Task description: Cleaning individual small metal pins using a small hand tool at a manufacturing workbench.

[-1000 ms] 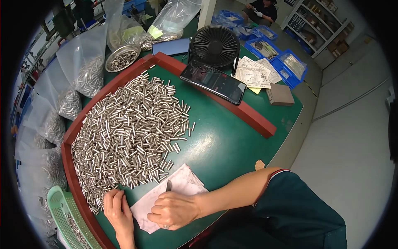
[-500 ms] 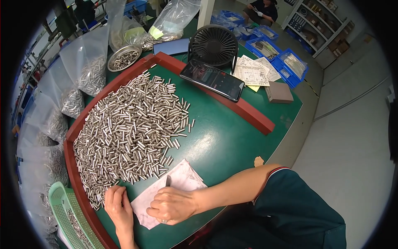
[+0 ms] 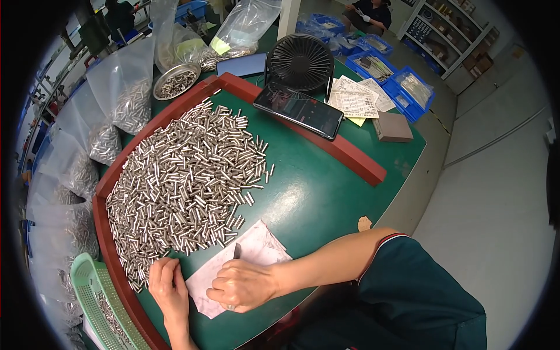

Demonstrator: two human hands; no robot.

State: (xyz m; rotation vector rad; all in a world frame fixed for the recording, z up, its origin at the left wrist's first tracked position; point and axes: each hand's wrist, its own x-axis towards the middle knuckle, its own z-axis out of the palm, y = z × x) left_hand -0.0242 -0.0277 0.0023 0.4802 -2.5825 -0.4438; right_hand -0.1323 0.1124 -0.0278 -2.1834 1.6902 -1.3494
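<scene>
A broad pile of short silvery metal pins [image 3: 186,175] covers the left part of the green tabletop. At its near edge is my left hand [image 3: 170,289], its fingers curled together at the tips; whatever they pinch is hidden. My right hand [image 3: 244,284] is closed in a fist over a stained whitish cloth [image 3: 261,240]. Out of the top of that fist pokes a flat, dark grey metal piece [image 3: 237,251]; the rest of it is covered by the fingers, so its kind does not show.
Dark red rails [image 3: 347,156] border the tabletop's left and far sides. On the far rail leans a phone [image 3: 298,111] before a black fan [image 3: 300,63]. Outside the left rail stand a green basket [image 3: 87,280] and several bags of pins [image 3: 131,105]. A person [image 3: 373,14] sits far off.
The whole view has shifted very slightly. Both hands keep nearly the same place and pose, and the pile looks the same.
</scene>
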